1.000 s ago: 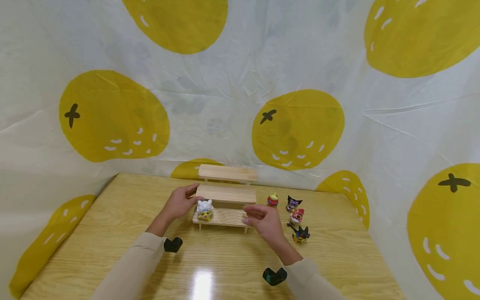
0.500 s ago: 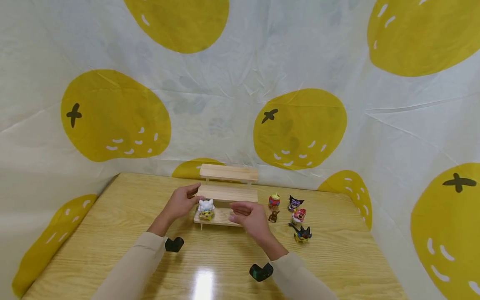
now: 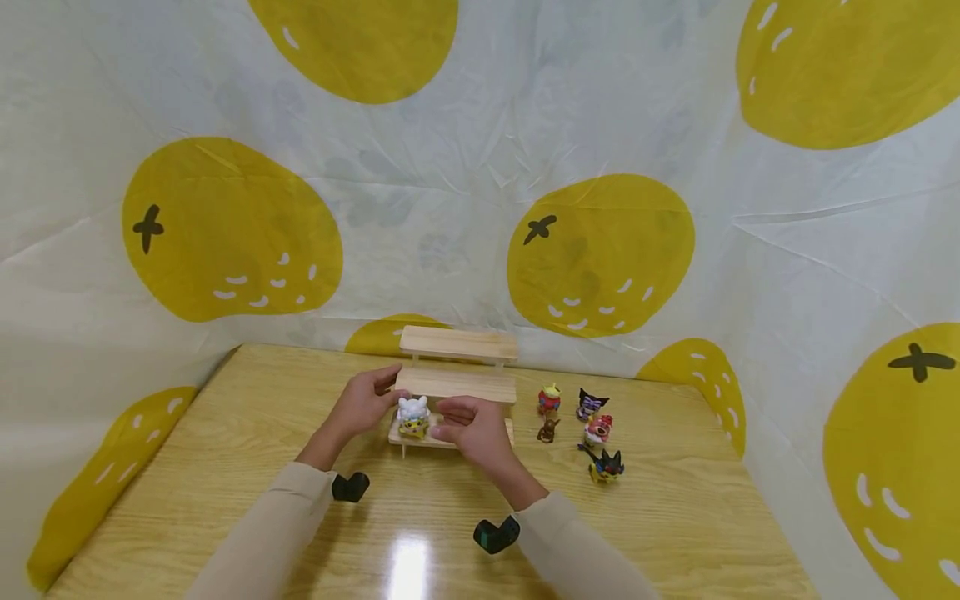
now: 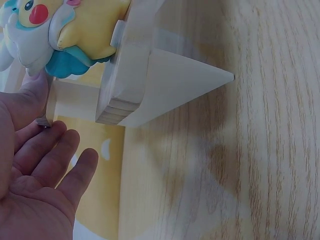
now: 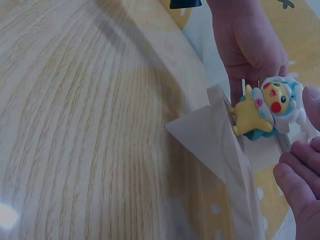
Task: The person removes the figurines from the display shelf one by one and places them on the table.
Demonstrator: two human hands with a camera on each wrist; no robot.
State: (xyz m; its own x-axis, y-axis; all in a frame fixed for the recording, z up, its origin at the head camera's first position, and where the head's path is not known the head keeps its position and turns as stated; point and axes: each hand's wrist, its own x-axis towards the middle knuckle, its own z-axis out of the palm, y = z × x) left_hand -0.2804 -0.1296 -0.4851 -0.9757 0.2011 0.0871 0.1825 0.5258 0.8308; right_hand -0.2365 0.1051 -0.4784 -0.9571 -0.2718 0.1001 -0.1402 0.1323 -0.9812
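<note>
A three-tier wooden display stand (image 3: 457, 340) stands on the table. On the left end of its lowest tier is a small yellow toy figure (image 3: 412, 418) with red cheeks and a white, teal-trimmed hood; it stands upright. My left hand (image 3: 365, 402) pinches the left end of the middle tier between thumb and index finger, the other fingers loosely extended. Its thumb (image 4: 31, 97) lies close behind the figure. In front of the lowest tier, my right hand (image 3: 480, 432) is just right of the figure, fingers relaxed and holding nothing. Its fingers (image 5: 297, 187) partly hide the tier.
Several toy figures stand to the right of the stand: a red one (image 3: 549, 400), a brown one (image 3: 547, 430), a purple-and-black one (image 3: 590, 405), a pink one (image 3: 597, 431) and a black-and-yellow one (image 3: 606, 467). A fruit-printed cloth (image 3: 435, 242) hangs behind the table.
My right hand has moved left along the lowest tier toward the hooded figure, uncovering the brown figure. The left hand has stayed at the stand's left end.
</note>
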